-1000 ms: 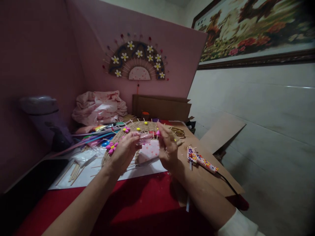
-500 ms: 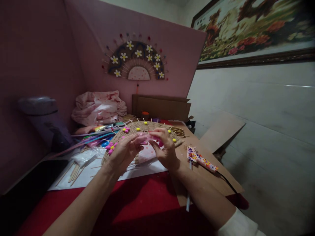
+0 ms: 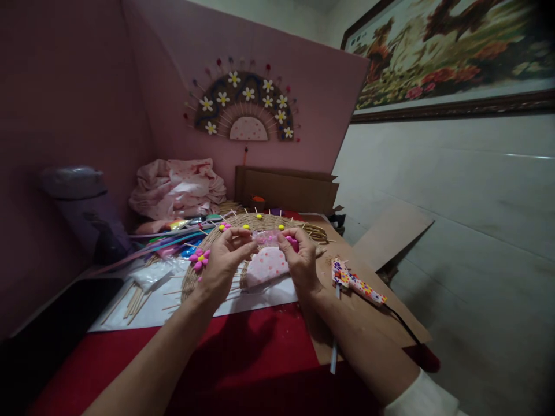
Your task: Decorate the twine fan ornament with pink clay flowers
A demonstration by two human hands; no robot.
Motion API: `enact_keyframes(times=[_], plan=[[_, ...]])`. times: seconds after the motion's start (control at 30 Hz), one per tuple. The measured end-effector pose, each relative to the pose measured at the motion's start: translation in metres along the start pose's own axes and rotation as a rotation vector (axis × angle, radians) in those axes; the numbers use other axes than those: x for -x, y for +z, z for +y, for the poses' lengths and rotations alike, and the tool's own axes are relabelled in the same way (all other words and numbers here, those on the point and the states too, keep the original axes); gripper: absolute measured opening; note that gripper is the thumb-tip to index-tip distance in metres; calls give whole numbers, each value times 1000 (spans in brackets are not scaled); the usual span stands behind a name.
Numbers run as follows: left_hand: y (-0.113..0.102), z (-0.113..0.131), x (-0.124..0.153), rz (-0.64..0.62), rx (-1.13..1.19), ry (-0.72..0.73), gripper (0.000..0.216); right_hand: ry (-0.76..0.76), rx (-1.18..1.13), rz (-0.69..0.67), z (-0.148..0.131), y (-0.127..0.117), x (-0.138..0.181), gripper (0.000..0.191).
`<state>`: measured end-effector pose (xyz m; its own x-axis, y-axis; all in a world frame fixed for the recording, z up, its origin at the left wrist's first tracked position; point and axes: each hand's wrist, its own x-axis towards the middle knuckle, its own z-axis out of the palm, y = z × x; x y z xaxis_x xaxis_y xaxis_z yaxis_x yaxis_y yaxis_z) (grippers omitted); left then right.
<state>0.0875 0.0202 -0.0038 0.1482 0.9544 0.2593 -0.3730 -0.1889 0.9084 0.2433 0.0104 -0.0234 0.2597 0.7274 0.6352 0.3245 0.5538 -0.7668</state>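
My left hand and my right hand are raised side by side above a half-round woven straw fan. Between their fingertips they pinch a small clear plastic bag. Something pink shows at my right fingers. The fan lies on white paper and carries pink flowers, yellow dots, thin sticks and a pink dotted centre piece.
A flower-patterned glue gun with a black cord lies on brown cardboard to the right. Coloured straws, loose wooden sticks, a pink cloth heap and a grey jug are at the left. A finished fan hangs on the pink board.
My right hand was open and apart, then came in to my left hand. Now both hands have drawn slightly apart with the clear bag stretched between them.
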Motion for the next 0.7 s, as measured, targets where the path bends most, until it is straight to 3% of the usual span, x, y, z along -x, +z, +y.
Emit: enact_keyframes(times=[0.17, 0.33, 0.47, 0.7], plan=[[4, -4, 1, 60, -296, 285, 19, 93, -88, -65, -5, 2, 2, 17], [4, -5, 4, 126, -573, 401, 14, 120, -142, -104, -9, 2, 5, 16], [2, -8, 2, 124, -583, 350, 16, 155, -189, -110, -6, 3, 5, 15], [2, -4, -1, 45, -288, 83, 20, 350, -504, -114, 1, 6, -3, 15]])
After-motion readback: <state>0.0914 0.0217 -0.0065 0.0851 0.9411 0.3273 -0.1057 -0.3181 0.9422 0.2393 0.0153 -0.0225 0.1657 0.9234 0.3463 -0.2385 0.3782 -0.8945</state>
